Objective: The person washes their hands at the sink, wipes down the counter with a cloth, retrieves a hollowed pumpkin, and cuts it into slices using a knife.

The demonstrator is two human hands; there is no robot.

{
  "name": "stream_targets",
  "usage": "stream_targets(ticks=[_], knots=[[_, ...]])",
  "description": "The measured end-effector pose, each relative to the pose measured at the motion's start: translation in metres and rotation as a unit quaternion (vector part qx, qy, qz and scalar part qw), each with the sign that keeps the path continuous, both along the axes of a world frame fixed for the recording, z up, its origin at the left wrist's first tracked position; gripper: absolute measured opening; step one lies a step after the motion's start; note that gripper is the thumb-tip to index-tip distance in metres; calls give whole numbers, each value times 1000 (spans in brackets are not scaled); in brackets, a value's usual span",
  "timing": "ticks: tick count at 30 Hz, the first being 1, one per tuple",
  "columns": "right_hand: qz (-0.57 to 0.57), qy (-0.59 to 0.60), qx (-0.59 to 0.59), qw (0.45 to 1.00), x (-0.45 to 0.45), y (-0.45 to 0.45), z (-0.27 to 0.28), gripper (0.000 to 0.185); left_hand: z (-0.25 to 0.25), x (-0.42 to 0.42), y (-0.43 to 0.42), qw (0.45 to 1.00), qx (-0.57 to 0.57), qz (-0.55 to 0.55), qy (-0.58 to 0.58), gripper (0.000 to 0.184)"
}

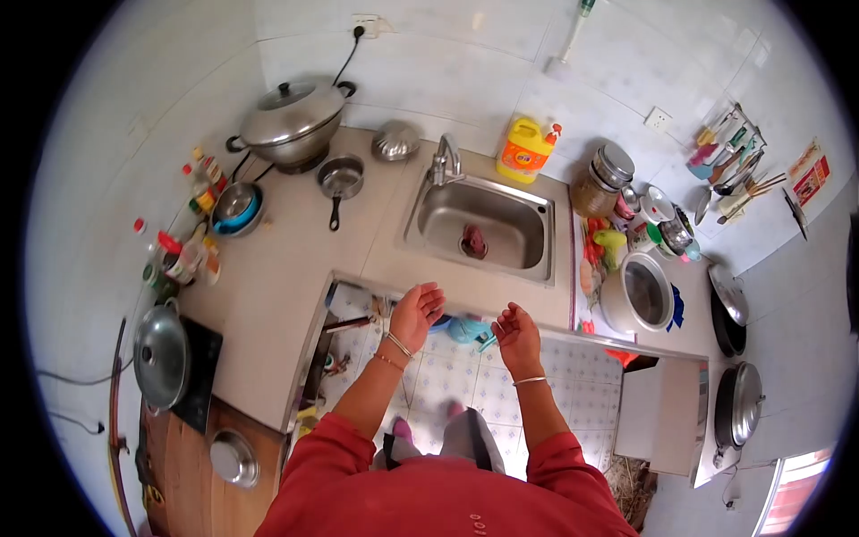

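Observation:
My left hand hovers at the counter's front edge, palm turned inward and fingers stretched out, with nothing in it. To its right my right hand is held up with loosely bent fingers, and I see nothing held in it. Both hands are apart from each other, just in front of the steel sink. Inside the sink, a dark reddish lump lies by the drain; its kind cannot be made out. The faucet stands behind the basin, near a yellow detergent jug.
On the left counter are a small saucepan, a large lidded wok, bottles and a lidded pot on a dark cooktop. To the right stand a white pot, jars and food bags. Utensils hang on the wall.

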State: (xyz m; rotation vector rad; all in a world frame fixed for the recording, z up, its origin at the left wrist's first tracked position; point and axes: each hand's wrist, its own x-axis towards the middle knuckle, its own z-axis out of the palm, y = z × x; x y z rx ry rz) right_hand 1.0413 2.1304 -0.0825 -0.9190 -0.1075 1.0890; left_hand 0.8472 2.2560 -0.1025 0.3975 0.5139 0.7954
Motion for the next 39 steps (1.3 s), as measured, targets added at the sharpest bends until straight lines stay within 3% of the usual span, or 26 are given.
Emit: stream_targets(ticks=[6,9,11,18,20,23,27,29,30,32,36,38,39], knots=[[23,72,14,997,79,109,-37,16,-20,103,118,1000,-10,29,-4,28],[66,94,26,993,114,161,-39,17,-28,146,164,989,21,56,133,29],[75,98,22,992,137,193,-31,17,-24,176,199,951,116,49,283,33],[110,130,5,985,172,275,-26,18,-51,227,292,907,181,39,378,40],[113,124,1,986,170,292,-32,18,-80,235,313,824,346,45,447,42],[118,121,-7,986,167,305,-43,18,-72,246,319,743,445,9,500,44],[125,157,-28,979,161,330,-57,17,-65,233,320,725,457,-43,514,45],[120,164,-35,978,151,346,-67,18,-63,225,318,916,243,-25,320,38],[112,166,-38,979,147,354,-68,18,-66,220,315,915,241,-29,324,38],[108,195,-39,974,136,369,-73,18,-74,214,306,992,47,61,97,32],[84,244,-62,964,121,391,-76,20,-97,209,308,995,15,94,16,32],[74,256,-67,961,113,399,-79,21,-106,209,311,973,-164,158,-37,33],[65,270,-67,958,111,401,-84,21,-109,210,315,972,-168,160,-39,33]])
